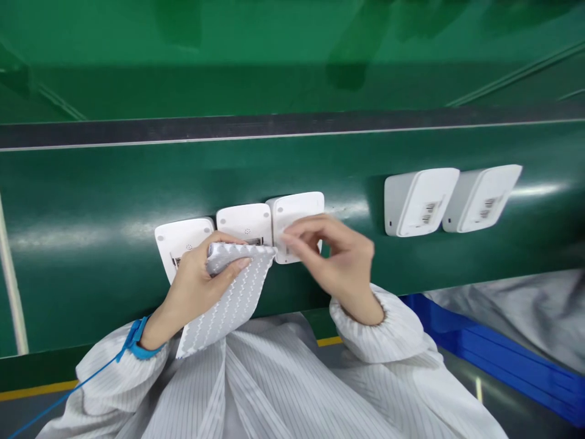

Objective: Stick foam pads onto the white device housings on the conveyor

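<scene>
My left hand [201, 277] grips a grey sticker sheet [235, 305] with rows of small white shapes, its top folded over the fingers. Just right of the sheet's upper corner is my right hand [336, 250], thumb and fingertips pinched together and slightly blurred. Whatever it pinches is too small to make out. Behind the hands three white plastic devices lie side by side: a left one [176, 235], a middle one [242, 218] and a right one [299, 207]. The sheet and left hand partly cover the first two; my right fingers are over the third.
Two more white devices, one nearer [429, 201] and one farther right [489, 198], sit on the green bench [114, 183]. A dark strip [292, 125] runs along its back. Below right are a blue crate [503, 353] and another person's pale garment [530, 311]. A blue cord [68, 393] trails from my left wristband.
</scene>
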The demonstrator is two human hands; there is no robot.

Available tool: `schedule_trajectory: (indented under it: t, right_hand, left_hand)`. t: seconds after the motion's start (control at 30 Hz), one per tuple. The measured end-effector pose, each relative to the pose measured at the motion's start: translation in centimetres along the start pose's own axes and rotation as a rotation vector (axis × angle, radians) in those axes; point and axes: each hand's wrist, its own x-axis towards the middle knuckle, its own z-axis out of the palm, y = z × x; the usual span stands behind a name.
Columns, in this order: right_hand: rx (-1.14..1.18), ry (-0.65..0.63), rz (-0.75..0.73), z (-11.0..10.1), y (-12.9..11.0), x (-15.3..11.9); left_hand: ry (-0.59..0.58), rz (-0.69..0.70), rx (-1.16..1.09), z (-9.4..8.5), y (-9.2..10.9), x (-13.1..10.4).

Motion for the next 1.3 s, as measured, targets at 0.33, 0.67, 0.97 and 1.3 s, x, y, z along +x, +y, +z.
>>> schedule_trajectory:
  t: [0.33,0.67,0.97,1.3]
  right_hand:
    - [0.102,0.263,0.281,-2.2,3.3,0.6]
    - [0.086,0.325,0.298,-1.1,3.6,0.9]
    - [-0.105,0.245,0.24,-1.5,3.4,1.0]
    - [-0.45,0.158,0.054,-3.4,3.6,2.2]
  left_hand:
    - [0.025,-0.039,0.055,0.1,0.2,0.2]
    - [0.012,-0.073,0.056,-0.2,0.5,0.2]
    - [0.01,-0.093,0.038,-0.3,0.0,0.1]
    - [-0.029,-0.08,-0.019,-0.8,0.3,-0.2]
